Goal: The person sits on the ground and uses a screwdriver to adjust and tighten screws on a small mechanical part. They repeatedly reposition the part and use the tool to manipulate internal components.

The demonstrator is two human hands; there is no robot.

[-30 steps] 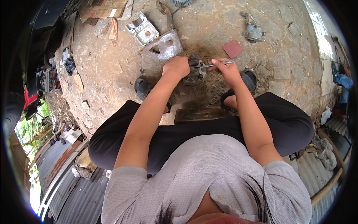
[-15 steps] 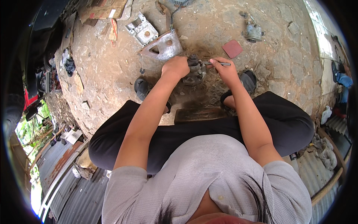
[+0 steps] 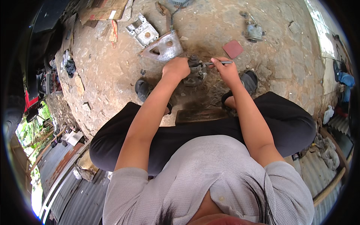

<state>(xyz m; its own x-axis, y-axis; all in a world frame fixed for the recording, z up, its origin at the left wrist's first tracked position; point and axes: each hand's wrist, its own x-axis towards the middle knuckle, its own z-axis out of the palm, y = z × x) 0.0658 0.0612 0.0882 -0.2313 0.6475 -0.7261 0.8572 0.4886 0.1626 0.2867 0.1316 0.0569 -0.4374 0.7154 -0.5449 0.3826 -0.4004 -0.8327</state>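
Note:
A dark, greasy metal assembly [image 3: 195,77] stands on the ground between my feet. My left hand [image 3: 175,68] is closed against its left side; what the fingers grip is hidden. My right hand [image 3: 226,71] pinches a slim metal tool [image 3: 227,62], held nearly level, its far end at the upper part of the assembly. Just beyond my left hand lies a silvery triangular metal plate [image 3: 162,50], with a cast metal housing [image 3: 141,32] behind it. A square red pad [image 3: 233,49] lies beyond my right hand.
My sandalled feet [image 3: 142,88] flank the assembly, a dark wooden board [image 3: 200,116] nearer me. A small metal part [image 3: 254,32] lies at back right, cardboard [image 3: 101,9] at back left. Corrugated sheets [image 3: 71,187] and a dark red-marked object [image 3: 32,101] are along the left.
The tool in my right hand has tipped closer to level and shifted slightly. My left hand has stayed at the assembly, almost still.

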